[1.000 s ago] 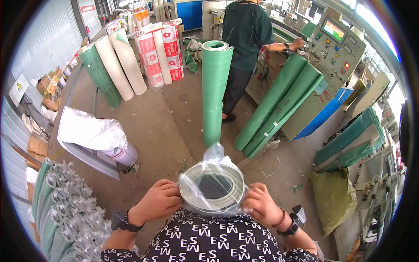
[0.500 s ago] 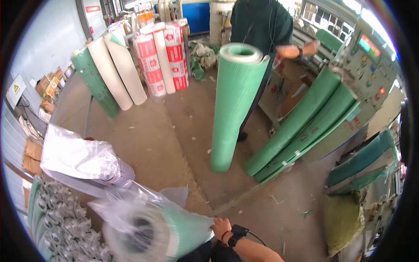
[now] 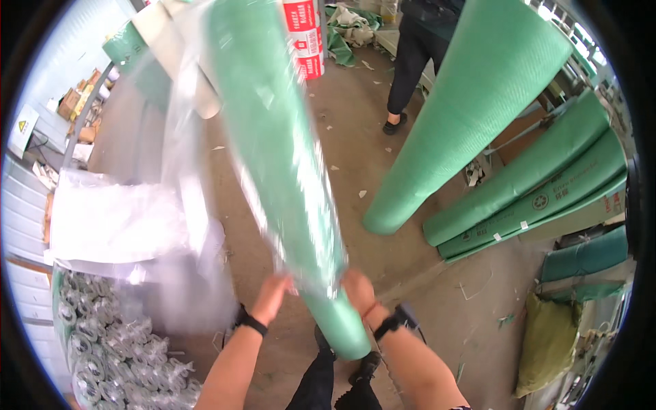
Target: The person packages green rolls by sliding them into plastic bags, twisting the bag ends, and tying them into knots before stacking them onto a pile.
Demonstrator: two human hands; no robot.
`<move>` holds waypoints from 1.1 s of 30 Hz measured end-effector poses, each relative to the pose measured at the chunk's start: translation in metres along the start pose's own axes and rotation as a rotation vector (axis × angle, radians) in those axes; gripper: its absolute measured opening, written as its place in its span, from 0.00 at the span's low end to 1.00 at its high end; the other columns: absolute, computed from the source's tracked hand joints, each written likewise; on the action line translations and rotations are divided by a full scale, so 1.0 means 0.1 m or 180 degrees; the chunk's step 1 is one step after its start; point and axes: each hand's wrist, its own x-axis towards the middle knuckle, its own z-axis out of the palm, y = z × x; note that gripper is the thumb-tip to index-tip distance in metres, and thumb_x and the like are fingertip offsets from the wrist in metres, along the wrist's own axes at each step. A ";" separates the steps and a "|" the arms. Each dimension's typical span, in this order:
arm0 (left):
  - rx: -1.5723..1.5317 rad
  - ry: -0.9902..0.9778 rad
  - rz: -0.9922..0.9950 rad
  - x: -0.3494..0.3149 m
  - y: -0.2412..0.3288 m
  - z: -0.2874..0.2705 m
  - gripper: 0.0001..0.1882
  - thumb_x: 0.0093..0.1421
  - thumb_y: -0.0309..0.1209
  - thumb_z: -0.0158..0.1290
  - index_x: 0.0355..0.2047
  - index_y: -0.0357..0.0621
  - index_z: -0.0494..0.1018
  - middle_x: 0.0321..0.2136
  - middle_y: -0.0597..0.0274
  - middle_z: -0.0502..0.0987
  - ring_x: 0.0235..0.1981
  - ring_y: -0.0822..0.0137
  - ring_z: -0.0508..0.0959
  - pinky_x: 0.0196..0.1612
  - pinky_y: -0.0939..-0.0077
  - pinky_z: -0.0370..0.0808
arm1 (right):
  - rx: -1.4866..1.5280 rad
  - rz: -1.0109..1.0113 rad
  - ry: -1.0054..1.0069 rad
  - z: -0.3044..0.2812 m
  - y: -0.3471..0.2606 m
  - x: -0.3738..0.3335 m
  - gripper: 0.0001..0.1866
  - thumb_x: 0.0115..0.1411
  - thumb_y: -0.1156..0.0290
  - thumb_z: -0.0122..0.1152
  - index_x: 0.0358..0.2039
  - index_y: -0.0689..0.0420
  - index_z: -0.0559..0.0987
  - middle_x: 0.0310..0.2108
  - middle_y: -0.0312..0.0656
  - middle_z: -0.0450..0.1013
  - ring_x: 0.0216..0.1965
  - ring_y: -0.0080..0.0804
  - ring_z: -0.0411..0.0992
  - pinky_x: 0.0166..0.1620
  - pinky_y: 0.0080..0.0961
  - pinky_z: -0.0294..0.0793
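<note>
A green roll (image 3: 335, 335) of ribbed sheet stands in front of my legs, its foot bare and its upper part running out of the top of the picture. Over most of it lies a clear plastic sleeve (image 3: 301, 198), whose lower edge is bunched just above the foot. My left hand (image 3: 275, 295) is closed on that edge at the roll's left side, slightly blurred. On the opposite side my right hand (image 3: 359, 295) is closed on the plastic too. Loose film (image 3: 188, 137), smeared by motion, hangs left of the roll.
A second green roll (image 3: 458, 116) stands tilted close by on the right, with more green rolls (image 3: 533, 198) leaning beyond it. White plastic film (image 3: 116, 219) and wrapped roll ends (image 3: 116, 342) lie at left. Another person (image 3: 413, 55) stands at the back. A yellow-green sack (image 3: 547, 342) lies at right.
The roll in front of me has swung upright from lying toward the lower left. The plastic now covers it nearly to the foot, and my left hand has come into view.
</note>
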 end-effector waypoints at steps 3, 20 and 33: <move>-0.0281 0.0516 0.0544 -0.30 0.57 0.06 0.19 0.66 0.41 0.45 0.21 0.44 0.65 0.20 0.71 0.66 0.24 0.75 0.66 0.30 0.77 0.64 | 0.1732 0.0766 0.0046 -0.57 -0.81 0.54 0.10 0.60 0.68 0.50 0.32 0.63 0.74 0.33 0.50 0.71 0.37 0.47 0.71 0.40 0.37 0.69; -0.0797 -0.0287 0.0659 -4.40 1.07 1.23 0.12 0.63 0.36 0.54 0.26 0.48 0.66 0.24 0.77 0.64 0.27 0.81 0.63 0.31 0.82 0.64 | 0.1916 0.0161 -0.1450 -1.91 -1.98 -3.28 0.19 0.67 0.53 0.46 0.32 0.55 0.74 0.24 0.31 0.69 0.25 0.19 0.65 0.27 0.21 0.63; 0.2198 0.1560 0.2597 -5.71 4.31 0.43 0.20 0.60 0.28 0.55 0.21 0.48 0.53 0.20 0.74 0.54 0.21 0.81 0.59 0.28 0.81 0.71 | 0.0979 -0.1908 -0.0670 -4.33 -5.39 -2.57 0.12 0.65 0.62 0.54 0.31 0.56 0.78 0.24 0.24 0.67 0.22 0.12 0.53 0.25 0.14 0.53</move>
